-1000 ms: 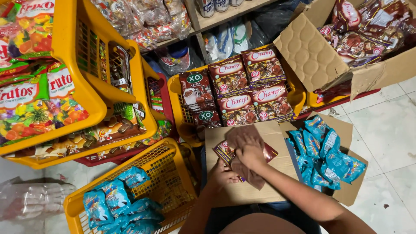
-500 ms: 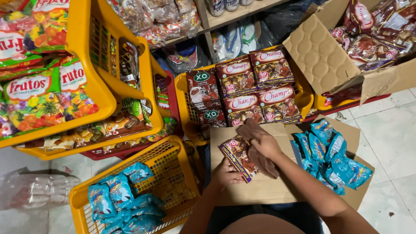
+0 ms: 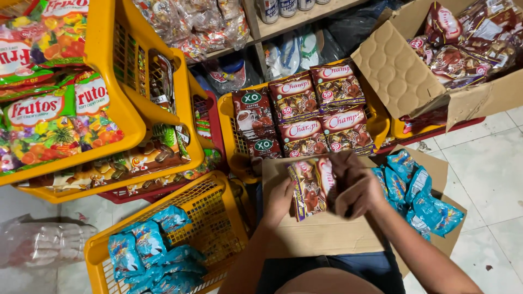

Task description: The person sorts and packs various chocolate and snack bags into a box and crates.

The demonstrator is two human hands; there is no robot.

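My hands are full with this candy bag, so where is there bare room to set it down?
Bare cardboard flap below the brown candy bag, between left hand and right hand. Tile floor right is free. Yellow baskets and blue packets are crowded.

Upper left: two stacked yellow baskets (image 3: 117, 103) holding fruit-candy bags (image 3: 41, 117) (green and multicoloured). Lower left: a yellow basket (image 3: 218, 209) with blue snack packets (image 3: 150, 253), beside a clear plastic bag (image 3: 46, 245) on the white tiled floor (image 3: 490, 179). Centre: a yellow basket (image 3: 226, 117) packed with brown chocolate-candy bags (image 3: 318, 106) and dark coffee-candy bags (image 3: 251, 114). Upper right: an open cardboard box (image 3: 397, 73) filled with dark red sweet bags (image 3: 468, 38). Right: blue packets (image 3: 419, 193) heaped on a cardboard flap (image 3: 436, 166). Top: a wooden shelf (image 3: 283, 24) carrying clear wrapped sweets (image 3: 190, 24).
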